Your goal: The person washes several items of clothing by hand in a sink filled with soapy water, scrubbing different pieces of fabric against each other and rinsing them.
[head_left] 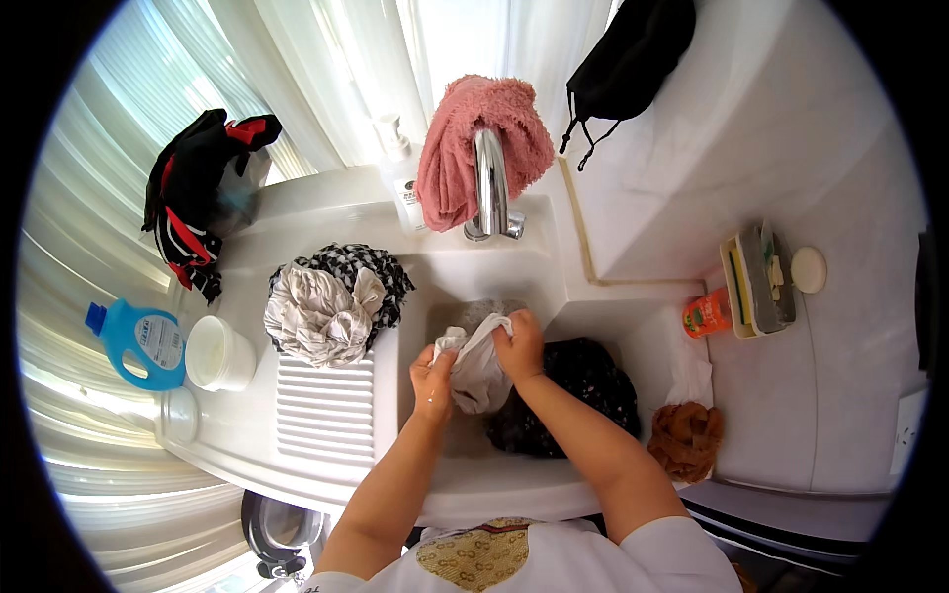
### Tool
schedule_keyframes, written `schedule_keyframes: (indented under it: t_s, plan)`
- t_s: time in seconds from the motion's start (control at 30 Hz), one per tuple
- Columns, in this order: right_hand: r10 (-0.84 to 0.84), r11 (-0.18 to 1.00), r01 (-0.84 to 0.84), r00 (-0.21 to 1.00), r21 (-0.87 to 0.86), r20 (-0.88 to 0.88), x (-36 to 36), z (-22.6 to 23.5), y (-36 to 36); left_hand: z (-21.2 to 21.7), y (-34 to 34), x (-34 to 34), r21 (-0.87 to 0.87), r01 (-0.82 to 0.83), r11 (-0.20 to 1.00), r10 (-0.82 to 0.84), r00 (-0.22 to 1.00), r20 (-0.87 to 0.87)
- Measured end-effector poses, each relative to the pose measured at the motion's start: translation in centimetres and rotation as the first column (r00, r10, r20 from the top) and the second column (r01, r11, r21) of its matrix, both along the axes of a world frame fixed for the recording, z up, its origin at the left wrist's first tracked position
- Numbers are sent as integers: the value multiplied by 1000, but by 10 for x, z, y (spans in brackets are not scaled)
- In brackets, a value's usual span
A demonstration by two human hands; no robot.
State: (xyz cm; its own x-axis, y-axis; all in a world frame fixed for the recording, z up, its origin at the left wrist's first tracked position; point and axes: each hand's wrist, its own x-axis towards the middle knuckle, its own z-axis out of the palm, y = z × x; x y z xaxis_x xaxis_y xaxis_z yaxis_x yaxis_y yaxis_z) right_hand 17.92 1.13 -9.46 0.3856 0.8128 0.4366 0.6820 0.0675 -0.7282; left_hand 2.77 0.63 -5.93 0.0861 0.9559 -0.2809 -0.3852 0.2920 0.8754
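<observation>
Over the white sink basin (474,472), a wet off-white cloth (481,378) hangs stretched between both hands. My left hand (432,381) is closed on its left edge. My right hand (519,348) pinches the upper right part, slightly higher. Below the cloth, suds (484,312) float in the basin. A dark speckled garment (583,395) is bunched in the basin under my right forearm. What kind of garment the off-white cloth is, I cannot make out.
A crumpled beige garment (321,314) and a black-and-white checked one (388,272) lie above the ribbed washboard (326,415). The chrome faucet (490,183) carries a pink towel (450,163). A blue detergent jug (143,346) and white tub (221,354) stand left; a brown cloth (685,441) lies right.
</observation>
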Motion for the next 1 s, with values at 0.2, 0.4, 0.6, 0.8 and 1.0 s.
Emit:
schedule_keyframes:
  t_s: [0.2, 0.4, 0.6, 0.8, 1.0]
  plan:
    - [253, 874, -271, 962, -403, -97, 29, 2, -30, -46, -3, -23, 25, 325, 945, -102, 367, -925]
    - [387, 770, -103, 860, -629, 332, -4, -55, -36, -84, -11, 1, 52, 197, 979, -8, 294, -956]
    - [624, 583, -306, 762, -753, 174, -11, -31, -48, -134, 18, -31, -582, 444, 681, -681, 93, -726]
    - [210, 714, -261, 965, -649, -157, -25, -50, -46, -93, -3, -6, -611, -23, 791, -76, 988, -136]
    - [615, 605, -792, 530, -81, -584, -19, 31, -44, -111, 9, -25, -553, 391, 736, -60, 851, 522]
